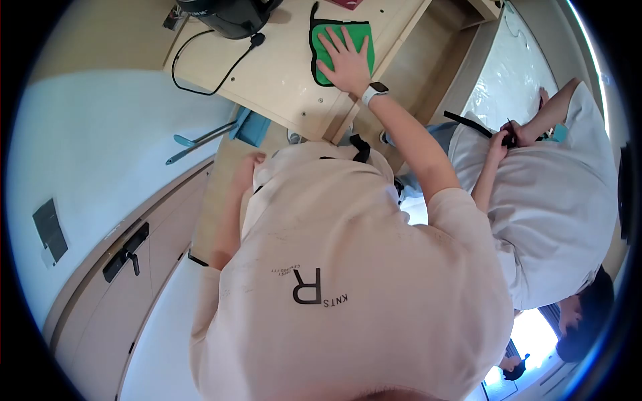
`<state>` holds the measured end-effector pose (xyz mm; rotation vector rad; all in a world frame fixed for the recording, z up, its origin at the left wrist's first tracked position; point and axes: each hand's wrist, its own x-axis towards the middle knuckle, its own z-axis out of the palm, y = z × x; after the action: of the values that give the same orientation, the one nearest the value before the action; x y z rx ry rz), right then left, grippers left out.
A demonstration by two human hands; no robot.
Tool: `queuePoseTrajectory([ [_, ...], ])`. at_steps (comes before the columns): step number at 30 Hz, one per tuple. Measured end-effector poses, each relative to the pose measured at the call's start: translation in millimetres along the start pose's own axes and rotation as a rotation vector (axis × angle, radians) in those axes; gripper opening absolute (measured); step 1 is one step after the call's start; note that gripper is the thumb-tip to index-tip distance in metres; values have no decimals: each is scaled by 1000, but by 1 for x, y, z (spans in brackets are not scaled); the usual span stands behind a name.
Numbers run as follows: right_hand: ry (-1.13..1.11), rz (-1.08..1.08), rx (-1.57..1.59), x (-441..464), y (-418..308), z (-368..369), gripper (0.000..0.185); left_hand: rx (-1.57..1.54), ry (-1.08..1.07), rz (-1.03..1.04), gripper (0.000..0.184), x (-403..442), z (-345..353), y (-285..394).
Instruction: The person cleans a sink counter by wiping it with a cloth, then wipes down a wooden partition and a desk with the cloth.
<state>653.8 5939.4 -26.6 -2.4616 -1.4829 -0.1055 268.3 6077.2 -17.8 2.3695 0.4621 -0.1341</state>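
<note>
My right hand lies flat with its fingers spread on a green cloth with black edging. The cloth rests on a pale wooden tabletop, and a black strap-like piece sticks out at its upper left. A watch with a light band is on my right wrist. My left hand hangs low beside my body, away from the tabletop. Its fingers are too small and partly hidden to make out.
A black appliance with a cord and plug stands on the tabletop. Right of it is an open wooden drawer. A blue dustpan is below left. At right, a co-worker handles a dark object.
</note>
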Motion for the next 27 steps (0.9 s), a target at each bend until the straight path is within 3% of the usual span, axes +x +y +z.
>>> queuePoseTrajectory([
  [1, 13, 30, 10, -3, -8, 0, 74, -127, -2, -172, 28, 15, 2, -9],
  [2, 35, 57, 17, -3, -16, -1, 76, -122, 2, -167, 28, 31, -5, -7],
  [4, -95, -78, 61, -31, -52, -3, 79, -249, 224, -244, 29, 63, -24, 2],
  [6, -159, -173, 85, -50, -67, -13, 78, -224, 322, -143, 32, 101, -37, 25],
  [8, -233, -453, 312, -59, -70, -22, 76, -194, 408, -46, 35, 130, -35, 39],
  [9, -226, -449, 308, -51, -62, -24, 76, -36, 461, 77, 41, 146, -32, 44],
  [10, -179, -362, 211, -37, -47, -24, 75, 122, 513, 200, 48, 157, -28, 48],
  [11, -135, -272, 117, -24, -32, -22, 75, 120, 511, 208, 48, 163, -21, 49],
  [13, 7, -14, 118, -2, -5, -18, 73, 426, 396, 171, 64, 169, -5, 49],
  [15, 53, 121, 82, -1, -10, -14, 75, 347, 379, 152, 71, 171, -1, 45],
  [18, -112, 93, 63, -40, -71, -18, 77, 347, 388, 185, 71, 174, -6, 46],
  [22, -113, -35, 236, -66, -85, -24, 80, 291, 390, 201, 68, 170, -5, 49],
  [24, -49, 280, 101, -39, -56, -23, 83, 281, 398, 190, 64, 169, -8, 51],
  [25, -32, 280, 85, -21, -34, -19, 83, 277, 413, 207, 64, 171, -7, 50],
  [27, 216, 533, 52, 12, 16, -2, 84, 312, 376, 184, 64, 170, -9, 50],
])
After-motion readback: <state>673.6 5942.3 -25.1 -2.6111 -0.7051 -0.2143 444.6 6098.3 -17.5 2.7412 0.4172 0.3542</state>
